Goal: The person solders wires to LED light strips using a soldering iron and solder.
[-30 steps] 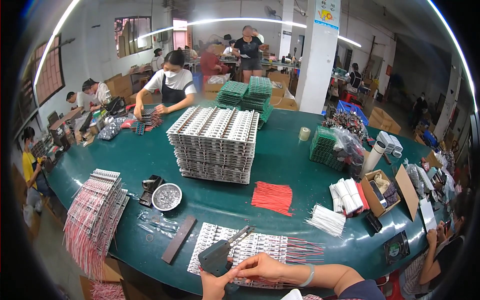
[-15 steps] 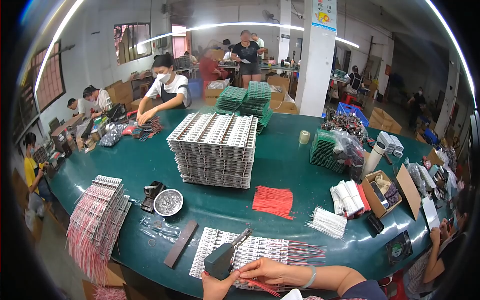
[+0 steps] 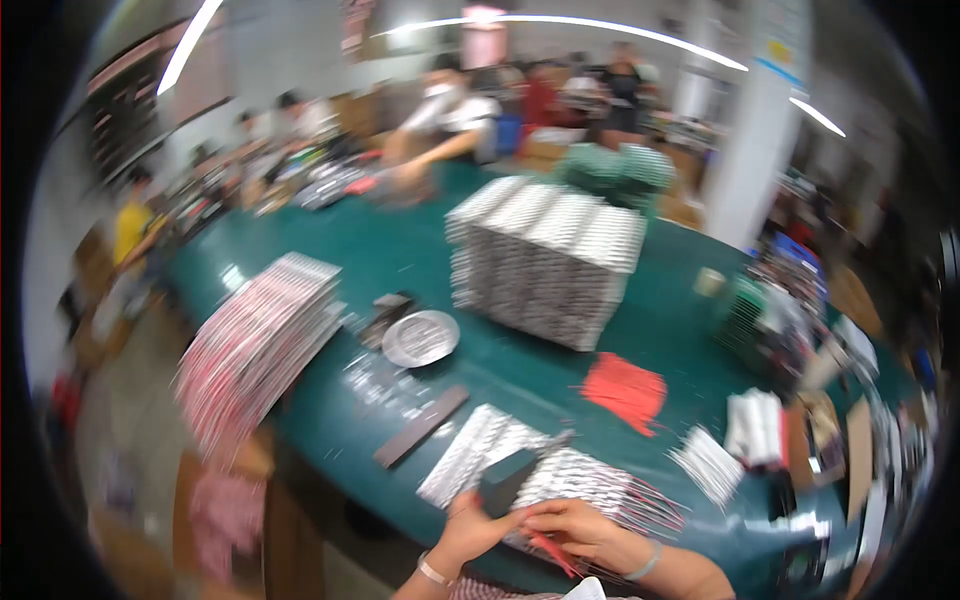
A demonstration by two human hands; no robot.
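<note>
My left hand (image 3: 468, 528) grips a dark, blocky hand tool (image 3: 506, 478) with a metal tip pointing up and right. Just to its right, my right hand (image 3: 582, 524) pinches a thin red wire (image 3: 550, 552). Both hands rest at the near edge of a flat white board of strips (image 3: 580, 475) with red wire ends sticking out on its right. The board lies on the green table (image 3: 400, 250). The picture is motion-blurred.
A tall stack of white strip boards (image 3: 545, 260) stands mid-table. A bundle of red wires (image 3: 626, 390) and white wires (image 3: 708, 462) lie to the right. A metal dish (image 3: 420, 338), a dark bar (image 3: 420, 428) and a pile of wired strips (image 3: 258, 345) lie left. People work at the far side.
The view has swung and tilted, leaving everything blurred and shifted right. Both hands stay together at the board's near edge with the tool and the wire.
</note>
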